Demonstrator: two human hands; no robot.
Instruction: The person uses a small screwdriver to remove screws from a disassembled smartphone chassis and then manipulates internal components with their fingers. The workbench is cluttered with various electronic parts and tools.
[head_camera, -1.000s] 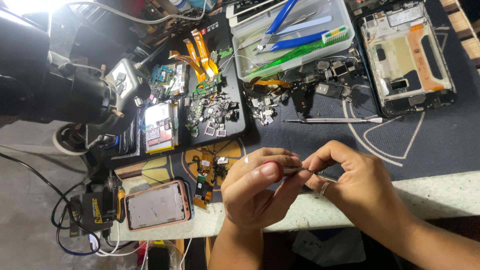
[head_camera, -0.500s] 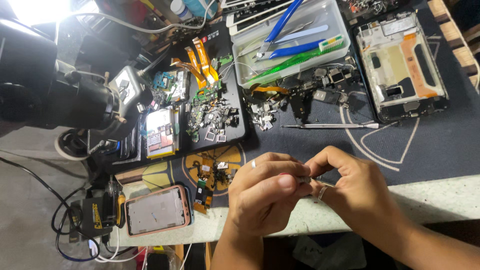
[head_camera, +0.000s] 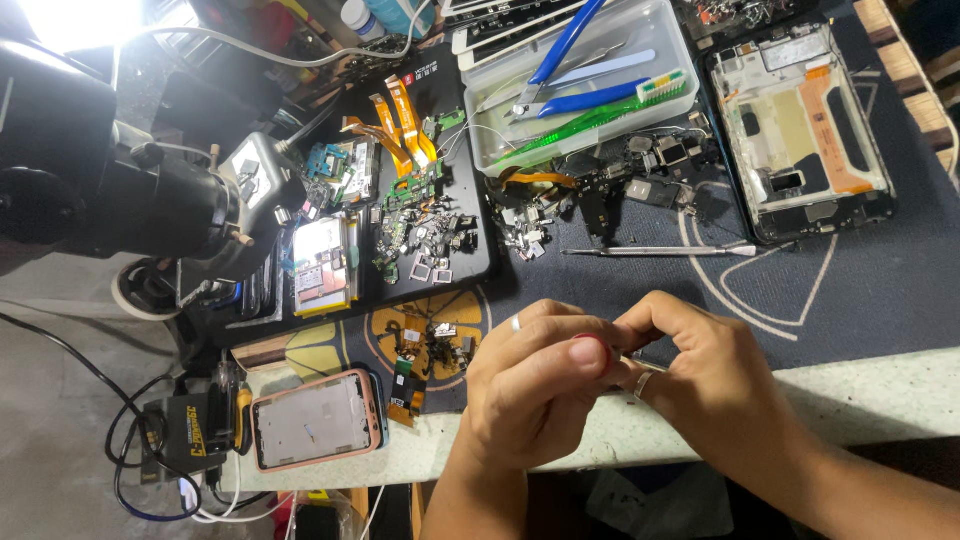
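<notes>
Both hands meet at the front edge of the surface (head_camera: 880, 400), fingertips pinched together. Left hand (head_camera: 535, 385) and right hand (head_camera: 700, 375) close on 1 tiny part between them; the part itself is hidden by the fingers, kind unclear. Ring on each hand. Just behind the hands lies a thin metal probe (head_camera: 660, 251) on the dark mat (head_camera: 860, 280). Opened phone frame (head_camera: 805, 130) sits at the far right. Clear tray (head_camera: 655, 25) holds blue tweezers (head_camera: 565, 50) and a green toothbrush (head_camera: 600, 115). Loose small parts (head_camera: 430, 225) on a black pad, centre. Pink-edged phone frame (head_camera: 315, 420) near left, microscope (head_camera: 110, 190) far left.
</notes>
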